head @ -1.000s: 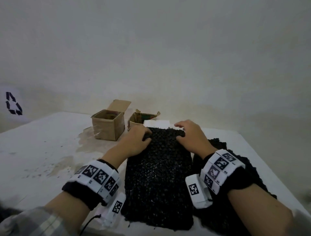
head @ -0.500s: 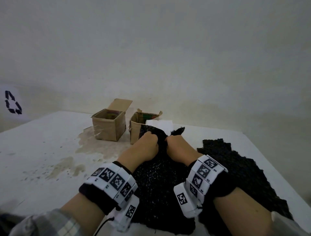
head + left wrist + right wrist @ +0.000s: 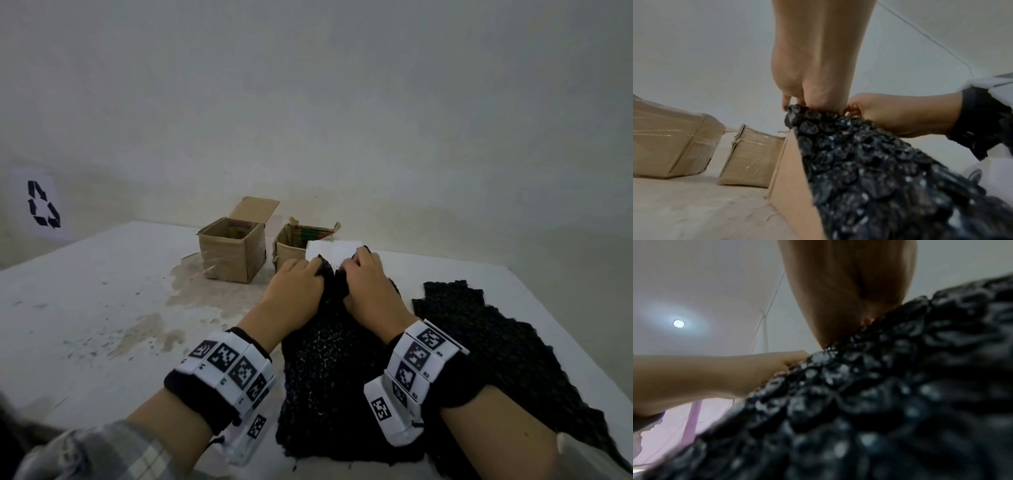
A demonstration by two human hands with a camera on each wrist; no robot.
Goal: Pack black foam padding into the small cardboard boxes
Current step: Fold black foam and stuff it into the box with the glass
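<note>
Both hands, left hand [image 3: 296, 286] and right hand [image 3: 371, 286], pinch bumpy black foam sheet [image 3: 329, 383]. Pull too hard: sheet rips crooked, small brown cardboard box [image 3: 791, 186] tips.

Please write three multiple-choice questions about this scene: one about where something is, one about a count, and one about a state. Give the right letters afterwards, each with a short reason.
1. Where does the second sheet of black bubbly foam padding lie?
A. on the white table, right of the hands
B. inside a box
C. on the floor

2. How many small brown cardboard boxes show in the left wrist view?
A. one
B. two
C. three

3. What are the two hands doing with the black foam sheet in front of the person?
A. resting flat on it
B. gripping its far edge, bunched between them
C. hovering above it

Answers:
1. A: it lies flat on the white table, touched by neither hand.
2. C: the taped box, the middle box and the near box under the foam.
3. B: the left hand and right hand curl their fingers round the gathered edge.
</note>
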